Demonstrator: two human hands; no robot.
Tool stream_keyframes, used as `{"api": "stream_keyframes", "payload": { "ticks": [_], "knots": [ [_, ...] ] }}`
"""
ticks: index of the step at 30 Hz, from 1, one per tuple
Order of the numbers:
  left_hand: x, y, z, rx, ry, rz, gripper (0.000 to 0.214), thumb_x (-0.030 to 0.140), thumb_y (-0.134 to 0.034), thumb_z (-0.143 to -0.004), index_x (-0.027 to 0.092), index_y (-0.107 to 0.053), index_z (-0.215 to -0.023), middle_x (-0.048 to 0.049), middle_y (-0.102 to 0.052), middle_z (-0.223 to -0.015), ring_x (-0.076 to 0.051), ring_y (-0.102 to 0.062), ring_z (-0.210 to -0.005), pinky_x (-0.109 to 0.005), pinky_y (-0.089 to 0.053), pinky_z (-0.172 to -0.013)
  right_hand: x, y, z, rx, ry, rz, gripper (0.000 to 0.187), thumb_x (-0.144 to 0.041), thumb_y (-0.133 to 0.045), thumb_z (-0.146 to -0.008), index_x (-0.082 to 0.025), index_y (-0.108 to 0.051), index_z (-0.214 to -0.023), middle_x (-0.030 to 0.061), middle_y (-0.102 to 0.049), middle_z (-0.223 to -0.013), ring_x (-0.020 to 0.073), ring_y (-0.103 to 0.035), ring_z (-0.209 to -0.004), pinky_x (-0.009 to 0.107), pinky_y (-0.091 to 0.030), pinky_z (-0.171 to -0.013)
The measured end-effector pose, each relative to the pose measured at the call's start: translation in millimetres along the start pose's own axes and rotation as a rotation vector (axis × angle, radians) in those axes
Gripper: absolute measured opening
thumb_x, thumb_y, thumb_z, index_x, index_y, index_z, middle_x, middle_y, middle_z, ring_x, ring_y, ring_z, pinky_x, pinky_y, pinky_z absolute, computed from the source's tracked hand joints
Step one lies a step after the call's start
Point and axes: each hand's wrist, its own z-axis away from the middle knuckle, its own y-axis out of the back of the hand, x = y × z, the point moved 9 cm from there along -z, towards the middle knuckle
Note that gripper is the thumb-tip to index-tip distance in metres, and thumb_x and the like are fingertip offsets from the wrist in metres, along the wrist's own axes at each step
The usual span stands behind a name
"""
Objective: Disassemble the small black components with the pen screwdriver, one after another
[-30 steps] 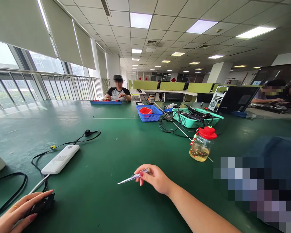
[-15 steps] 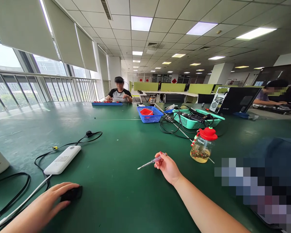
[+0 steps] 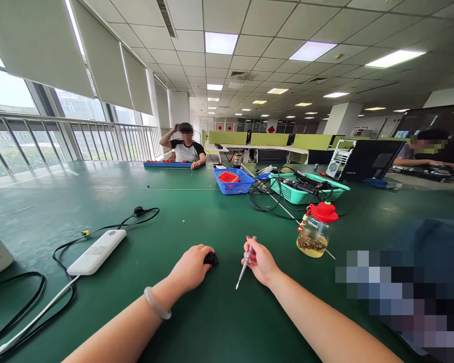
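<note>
My left hand [image 3: 192, 266], a pale bangle on its wrist, is closed over a black computer mouse [image 3: 211, 259] near the middle of the green table [image 3: 196, 322]. Much of the mouse is hidden by the fingers. A short gap to the right, my right hand [image 3: 264, 263] grips a slim screwdriver [image 3: 243, 270] by its clear handle. The metal shaft slants down and left, its tip close to the table. Beyond the right hand stands a glass jar [image 3: 313, 238] with a red lid and amber liquid inside.
A white power bank [image 3: 97, 251] with cables lies at left. Farther back are a blue basket [image 3: 234, 187], a green basket [image 3: 298, 194] of cables, and a monitor [image 3: 374, 159]. One person [image 3: 187, 146] sits across the table; others sit at far right.
My left hand has moved right and away from me with the mouse, from the left side to near my right hand. The screwdriver's tip has swung downward. The person opposite has raised an arm.
</note>
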Motion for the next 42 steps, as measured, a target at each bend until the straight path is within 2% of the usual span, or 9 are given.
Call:
{"api": "stream_keyframes", "payload": {
  "ticks": [10,20,26,29,32,35,37,39,42],
  "knots": [
    [-5,-14.8,-4,0.038,-0.06,0.169,0.038,0.012,-0.055,-0.076,0.024,-0.061,-0.112,-0.0069,-0.064,-0.115,-0.024,-0.055,-0.111,-0.041,-0.043,-0.102,-9,-10,8,-0.141,0.042,-0.162,0.04,-0.054,-0.079,-0.066,-0.018,-0.063,-0.066,-0.005,-0.042,-0.045,0.0087,-0.036,-0.045,0.026,-0.04,-0.053],
    [-19,-16.5,-7,0.054,-0.041,0.272,0.05,0.018,-0.061,-0.074,0.024,-0.057,-0.123,-0.007,-0.065,-0.112,-0.025,-0.058,-0.108,-0.044,-0.045,-0.1,-14,-26,26,-0.254,0.221,0.113,0.033,-0.051,-0.072,-0.078,-0.018,-0.067,-0.081,-0.0016,-0.052,-0.065,0.0094,-0.045,-0.053,0.027,-0.037,-0.058],
    [-12,-16.9,-5,0.037,-0.136,0.33,0.051,0.02,-0.064,-0.071,0.026,-0.058,-0.122,-0.0072,-0.061,-0.122,-0.026,-0.054,-0.116,-0.043,-0.044,-0.103,-11,-33,29,-0.29,0.19,0.133,0.033,-0.05,-0.072,-0.077,-0.018,-0.066,-0.078,-0.0018,-0.051,-0.062,0.01,-0.046,-0.052,0.027,-0.036,-0.058],
    [-35,9.0,-4,0.315,-0.083,0.631,0.067,0.024,-0.059,-0.073,0.03,-0.041,-0.137,-0.0093,-0.039,-0.145,-0.027,-0.045,-0.128,-0.041,-0.049,-0.097,-11,-25,22,-0.246,0.148,0.019,0.032,-0.048,-0.075,-0.074,-0.018,-0.066,-0.078,-0.0023,-0.051,-0.059,0.0098,-0.044,-0.05,0.028,-0.037,-0.056],
    [-86,32.3,9,0.711,0.172,0.95,0.067,0.024,-0.042,-0.081,0.037,-0.022,-0.143,-0.0075,-0.031,-0.147,-0.023,-0.045,-0.13,-0.037,-0.05,-0.093,-13,-12,16,-0.165,0.121,-0.129,0.03,-0.045,-0.078,-0.07,-0.019,-0.066,-0.078,-0.0029,-0.051,-0.056,0.0094,-0.041,-0.049,0.028,-0.038,-0.055],
    [-120,27.7,16,0.769,0.465,1.094,0.064,0.027,-0.035,-0.083,0.036,-0.016,-0.143,-0.0082,-0.032,-0.144,-0.022,-0.046,-0.13,-0.034,-0.05,-0.091,-12,-4,12,-0.106,0.091,-0.223,0.027,-0.041,-0.079,-0.068,-0.019,-0.066,-0.076,-0.0031,-0.05,-0.053,0.0091,-0.04,-0.048,0.027,-0.037,-0.054],
    [-124,26.8,18,0.756,0.534,1.122,0.061,0.032,-0.03,-0.086,0.035,-0.012,-0.144,-0.0087,-0.032,-0.144,-0.021,-0.047,-0.13,-0.033,-0.051,-0.089,-10,-3,11,-0.103,0.065,-0.238,0.026,-0.04,-0.078,-0.069,-0.019,-0.065,-0.075,-0.0037,-0.049,-0.051,0.009,-0.039,-0.047,0.027,-0.037,-0.054],
    [-110,34.6,15,0.727,0.416,1.052,0.056,0.035,-0.028,-0.087,0.034,-0.021,-0.143,-0.0076,-0.035,-0.144,-0.021,-0.047,-0.13,-0.033,-0.05,-0.09,-12,-2,9,-0.12,0.042,-0.237,0.027,-0.042,-0.076,-0.071,-0.019,-0.063,-0.071,-0.0057,-0.043,-0.046,0.0084,-0.035,-0.044,0.028,-0.038,-0.055],
    [-52,46.2,11,0.581,-0.011,0.731,0.043,0.03,-0.04,-0.084,0.028,-0.052,-0.126,-0.0073,-0.041,-0.141,-0.025,-0.043,-0.13,-0.04,-0.046,-0.099,-30,12,2,-0.126,0.078,-0.255,0.032,-0.046,-0.069,-0.077,-0.021,-0.055,-0.064,-0.0089,-0.032,-0.041,0.0074,-0.024,-0.038,0.032,-0.04,-0.057]
  ]
}}
